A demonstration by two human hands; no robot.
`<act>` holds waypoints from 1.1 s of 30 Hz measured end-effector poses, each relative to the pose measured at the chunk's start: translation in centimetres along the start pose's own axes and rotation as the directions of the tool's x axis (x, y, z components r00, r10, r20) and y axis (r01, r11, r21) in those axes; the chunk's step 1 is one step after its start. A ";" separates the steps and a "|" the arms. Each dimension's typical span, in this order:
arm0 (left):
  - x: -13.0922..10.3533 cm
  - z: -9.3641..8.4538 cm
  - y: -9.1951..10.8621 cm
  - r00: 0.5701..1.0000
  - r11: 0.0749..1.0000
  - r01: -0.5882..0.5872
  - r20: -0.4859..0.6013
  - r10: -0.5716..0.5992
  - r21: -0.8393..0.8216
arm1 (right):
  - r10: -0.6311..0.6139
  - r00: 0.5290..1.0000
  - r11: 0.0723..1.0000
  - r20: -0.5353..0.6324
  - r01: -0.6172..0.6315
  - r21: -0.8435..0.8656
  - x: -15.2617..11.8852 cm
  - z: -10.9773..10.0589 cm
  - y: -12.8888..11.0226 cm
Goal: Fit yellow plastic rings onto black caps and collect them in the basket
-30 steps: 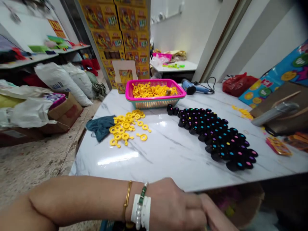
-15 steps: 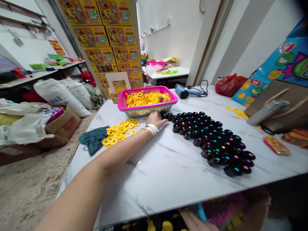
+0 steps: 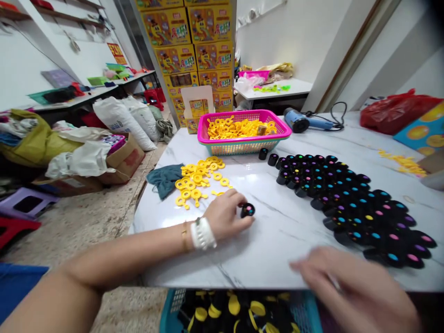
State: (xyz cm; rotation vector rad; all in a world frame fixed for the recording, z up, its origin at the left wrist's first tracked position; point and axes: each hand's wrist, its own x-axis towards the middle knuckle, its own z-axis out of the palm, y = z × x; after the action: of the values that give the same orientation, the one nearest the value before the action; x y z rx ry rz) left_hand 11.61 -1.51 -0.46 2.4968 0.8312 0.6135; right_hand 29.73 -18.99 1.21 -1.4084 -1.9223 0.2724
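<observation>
My left hand [image 3: 227, 215] rests on the table with thumb and fingers closed around a small black cylinder [image 3: 247, 210] that has coloured dots on its end. Over the table's front edge, my right hand [image 3: 354, 280] is smeared by motion, so I cannot tell what its fingers hold. Many similar black cylinders [image 3: 343, 203] stand in a cluster on the right side of the table. Loose yellow ring-shaped plastic pieces [image 3: 197, 178] lie to the left of my left hand.
A pink-rimmed basket [image 3: 243, 147] of yellow pieces stands at the back, beside a blue hair dryer [image 3: 308, 122]. A dark green cloth [image 3: 164, 180] lies at left. Below the front edge is a teal basket [image 3: 169, 310] of black and yellow parts. Stacked yellow boxes [image 3: 194, 41] rise behind.
My left hand has come back from beside the cluster's far end toward me, now holding a black cylinder. My right hand has risen from below the table edge. The view has shifted left.
</observation>
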 end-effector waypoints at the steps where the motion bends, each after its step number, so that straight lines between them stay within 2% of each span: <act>1: -1.7 -1.4 0.0 0.999 1.000 -0.009 -0.032 0.008 -0.017 | 0.023 0.996 0.999 -0.085 -0.026 -0.029 2.8 0.0 0.3; 2: -3.1 -2.7 -0.1 0.996 1.000 0.006 -0.091 -0.006 -0.010 | 0.023 0.991 0.998 -0.130 -0.031 -0.059 5.6 0.6 0.7; 3: -4.0 -3.8 -0.3 0.989 1.000 0.029 -0.143 -0.029 -0.005 | 0.028 0.993 0.996 -0.113 -0.038 -0.084 8.3 1.7 1.3; 6: -5.3 -5.9 -1.5 0.955 0.989 0.146 -0.260 -0.141 -0.002 | 0.150 0.986 0.971 0.077 -0.132 -0.199 14.4 6.2 2.4; 8: -5.5 -6.0 -2.2 0.940 0.979 0.202 -0.280 -0.196 -0.008 | 0.184 0.953 0.953 0.239 -0.114 -0.279 16.0 8.7 2.4; 10: -5.6 -5.6 -2.5 0.937 0.975 0.220 -0.274 -0.216 -0.020 | 0.153 0.930 0.936 0.335 -0.027 -0.351 15.7 10.0 2.2; 12: -5.5 -4.9 -2.4 0.947 0.976 0.218 -0.236 -0.219 -0.031 | 0.142 0.927 0.913 0.348 0.013 -0.408 14.0 9.8 2.0; 16: -4.4 -2.9 -1.5 0.983 0.987 0.154 -0.091 -0.158 -0.047 | 0.247 0.925 0.860 0.289 -0.072 -0.505 9.4 6.5 2.8; 18: -3.7 -1.5 -0.8 0.995 0.993 0.101 -0.017 -0.102 -0.057 | 0.320 0.918 0.798 0.235 -0.127 -0.589 7.1 4.6 3.3; 20: -3.1 0.0 -0.2 0.997 0.996 0.061 0.048 -0.058 -0.063 | 0.336 0.927 0.742 0.165 -0.153 -0.652 5.2 3.1 3.7; 21: -2.8 0.7 0.1 0.997 0.997 0.051 0.068 -0.046 -0.062 | 0.325 0.938 0.743 0.125 -0.171 -0.647 4.4 2.6 3.8; 23: -2.6 1.9 0.5 0.996 0.998 0.035 0.078 -0.031 -0.055 | 0.294 0.955 0.808 0.029 -0.232 -0.541 3.4 1.9 3.7; 25: -2.6 2.7 0.7 0.997 0.999 0.019 0.070 -0.016 -0.050 | 0.341 0.940 0.912 -0.008 -0.333 -0.239 2.9 1.7 3.1; 26: -2.8 2.8 0.8 0.998 0.999 0.012 0.069 -0.009 -0.051 | 0.392 0.920 0.920 0.020 -0.391 -0.034 2.9 1.7 2.7; 28: -3.1 2.9 0.9 0.997 0.998 0.002 0.073 0.002 -0.061 | 0.467 0.872 0.813 0.146 -0.488 0.317 3.2 2.1 2.0; 29: -3.2 2.9 0.9 0.997 0.998 0.001 0.074 0.004 -0.065 | 0.476 0.858 0.753 0.195 -0.512 0.413 3.5 2.4 1.7; 31: -3.2 2.7 0.9 0.997 0.998 -0.002 0.078 0.007 -0.067 | 0.467 0.860 0.722 0.207 -0.506 0.472 4.3 3.2 1.5; 33: -3.2 2.6 0.9 0.996 0.998 0.000 0.089 0.006 -0.069 | 0.459 0.875 0.749 0.157 -0.476 0.461 5.1 4.0 1.7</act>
State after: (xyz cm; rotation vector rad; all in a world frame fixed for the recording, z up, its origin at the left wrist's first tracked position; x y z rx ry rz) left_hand 11.09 -4.83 -2.95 2.4443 0.7605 0.5190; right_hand 27.68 -12.81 -0.45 -1.5051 -1.3451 0.9603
